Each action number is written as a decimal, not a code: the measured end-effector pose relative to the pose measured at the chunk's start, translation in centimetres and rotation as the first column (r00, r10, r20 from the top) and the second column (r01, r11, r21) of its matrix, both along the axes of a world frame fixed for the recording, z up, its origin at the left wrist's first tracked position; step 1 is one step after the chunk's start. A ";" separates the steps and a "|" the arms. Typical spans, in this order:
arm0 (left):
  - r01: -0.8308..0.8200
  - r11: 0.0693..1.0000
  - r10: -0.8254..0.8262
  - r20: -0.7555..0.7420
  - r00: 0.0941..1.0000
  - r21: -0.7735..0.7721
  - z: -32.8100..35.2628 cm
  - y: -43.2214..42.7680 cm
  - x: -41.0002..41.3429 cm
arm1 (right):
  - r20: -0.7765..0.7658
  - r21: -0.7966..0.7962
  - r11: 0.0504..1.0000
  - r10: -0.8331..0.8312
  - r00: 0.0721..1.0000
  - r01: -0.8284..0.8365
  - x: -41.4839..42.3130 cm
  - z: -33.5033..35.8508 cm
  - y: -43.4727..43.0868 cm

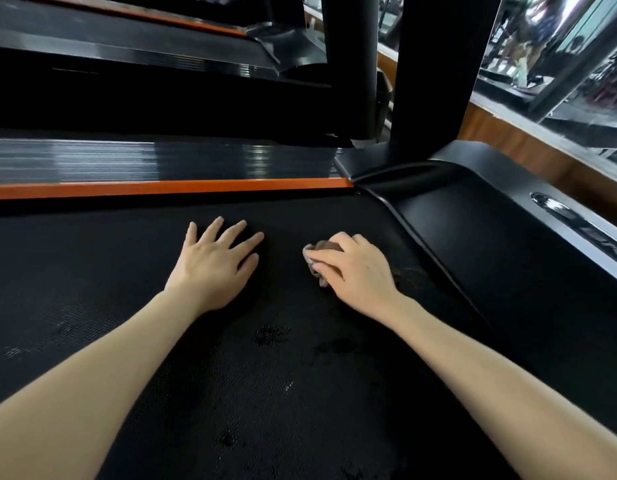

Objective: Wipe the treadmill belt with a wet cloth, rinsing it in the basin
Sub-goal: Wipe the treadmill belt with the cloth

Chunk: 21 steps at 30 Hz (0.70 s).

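Head view: our left hand (213, 268) lies flat on the belt (92, 306), right hand (352, 268) gripping the cloth (315, 247); damp patches could make that palm slip.

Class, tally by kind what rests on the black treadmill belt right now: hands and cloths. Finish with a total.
hands: 2 (left hand, right hand)
cloth: 1
total: 3

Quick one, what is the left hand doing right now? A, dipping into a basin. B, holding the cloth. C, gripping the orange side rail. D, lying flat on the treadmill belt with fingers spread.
D: the left hand lies flat, fingers spread, on the belt, while the right hand holds the cloth.
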State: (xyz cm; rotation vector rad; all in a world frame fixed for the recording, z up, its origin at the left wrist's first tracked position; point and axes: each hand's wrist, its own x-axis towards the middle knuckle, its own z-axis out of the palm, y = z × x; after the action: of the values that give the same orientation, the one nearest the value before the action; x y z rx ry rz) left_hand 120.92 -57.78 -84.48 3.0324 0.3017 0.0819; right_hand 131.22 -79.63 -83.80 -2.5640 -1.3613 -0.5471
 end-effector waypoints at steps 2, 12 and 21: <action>0.001 1.000 -0.001 0.007 1.000 -0.016 0.0 0.1 0.0 | 0.023 -0.048 0.985 -0.164 0.986 0.165 3.0 0.4 -1.1; -0.015 0.999 0.017 0.064 0.998 -0.033 0.1 -0.1 0.0 | -0.055 -0.099 0.976 -0.198 0.979 0.192 1.6 0.7 2.2; -0.015 1.000 0.017 0.056 0.998 -0.019 -0.4 -0.1 0.4 | -0.104 -0.121 0.765 -0.643 0.759 0.632 9.4 1.7 3.0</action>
State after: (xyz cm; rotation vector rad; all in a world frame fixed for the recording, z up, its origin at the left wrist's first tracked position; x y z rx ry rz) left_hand 121.31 -57.83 -84.85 3.0032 0.3203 0.1643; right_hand 140.60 -76.58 -82.06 -3.0413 -0.4225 -0.3912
